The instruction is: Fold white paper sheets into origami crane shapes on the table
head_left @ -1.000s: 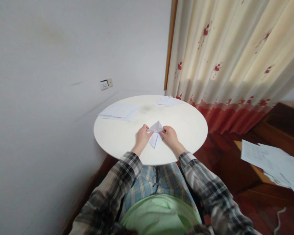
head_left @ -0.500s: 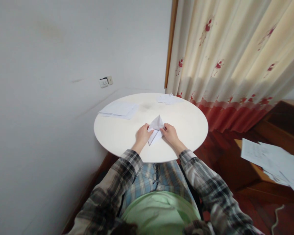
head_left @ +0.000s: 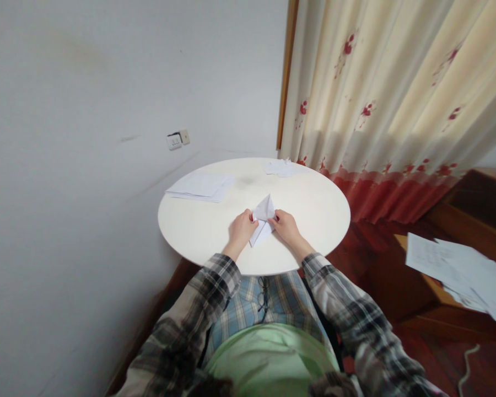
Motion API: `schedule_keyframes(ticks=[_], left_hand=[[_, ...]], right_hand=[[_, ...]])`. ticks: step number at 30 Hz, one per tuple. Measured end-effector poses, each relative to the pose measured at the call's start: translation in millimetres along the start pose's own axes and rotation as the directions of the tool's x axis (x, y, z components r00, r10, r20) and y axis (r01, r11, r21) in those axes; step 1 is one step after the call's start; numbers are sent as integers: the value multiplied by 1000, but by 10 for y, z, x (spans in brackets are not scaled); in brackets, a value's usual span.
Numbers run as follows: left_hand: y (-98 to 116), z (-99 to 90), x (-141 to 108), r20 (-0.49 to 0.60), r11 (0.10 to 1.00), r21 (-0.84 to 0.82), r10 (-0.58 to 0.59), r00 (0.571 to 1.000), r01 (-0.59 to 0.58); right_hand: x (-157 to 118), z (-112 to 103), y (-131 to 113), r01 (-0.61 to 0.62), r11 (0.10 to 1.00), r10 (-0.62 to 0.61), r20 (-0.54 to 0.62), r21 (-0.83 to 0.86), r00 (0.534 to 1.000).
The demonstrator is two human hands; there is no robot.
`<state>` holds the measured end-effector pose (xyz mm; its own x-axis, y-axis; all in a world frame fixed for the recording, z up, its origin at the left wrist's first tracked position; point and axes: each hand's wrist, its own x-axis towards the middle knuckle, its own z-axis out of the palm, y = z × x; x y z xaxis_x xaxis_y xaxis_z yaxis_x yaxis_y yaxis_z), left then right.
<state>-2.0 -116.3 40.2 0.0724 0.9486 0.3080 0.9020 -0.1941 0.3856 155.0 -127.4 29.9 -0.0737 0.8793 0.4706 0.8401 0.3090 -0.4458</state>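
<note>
A folded piece of white paper (head_left: 264,209) with a pointed top lies near the middle of the round white table. My left hand (head_left: 242,227) pinches its left edge between thumb and fingers. On the opposite side, my right hand (head_left: 286,225) grips the right edge, thumb on top. Below the hands, the paper's lower part spreads in two flaps with a gap or crease between them. The fingertips under the paper are hidden.
Flat white sheets (head_left: 200,185) lie at the table's (head_left: 314,215) back left, torn or crumpled paper (head_left: 279,167) at the back. A wall stands left, a curtain (head_left: 376,110) behind right. More papers (head_left: 458,270) rest on wooden furniture at the right.
The right hand has moved slightly left, and the paper's upper part looks a little narrower between the hands. Both hands keep their hold.
</note>
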Motion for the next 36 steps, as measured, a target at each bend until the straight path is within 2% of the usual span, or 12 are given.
schedule_keyframes(ticks=[5,10,14,17,20,25,32,36], left_hand=[[-22,29,7,-6,995,-69,69,998,-69],[-9,71,0,-19,940,-302,157,987,-156],[-11,116,21,4,845,-516,166,986,-140],[-29,146,46,29,797,-595,146,989,-100],[-44,165,64,19,777,-619,159,987,-114],[-56,184,76,4,793,-585,212,977,-169],[-80,226,95,25,806,-565,230,973,-176],[-66,218,81,39,776,-606,249,968,-175]], right_hand=[[-8,1,4,23,1000,-22,-5,8,1000],[-8,11,21,-5,1000,5,-23,28,1000],[0,14,37,-39,999,39,-28,16,999],[6,13,48,-59,998,58,-29,-5,998],[9,12,58,-65,998,64,-31,-24,997],[16,27,75,-76,996,75,-26,-36,997],[27,22,69,-103,993,105,32,-52,994],[23,-3,52,-119,991,122,56,-61,991]])
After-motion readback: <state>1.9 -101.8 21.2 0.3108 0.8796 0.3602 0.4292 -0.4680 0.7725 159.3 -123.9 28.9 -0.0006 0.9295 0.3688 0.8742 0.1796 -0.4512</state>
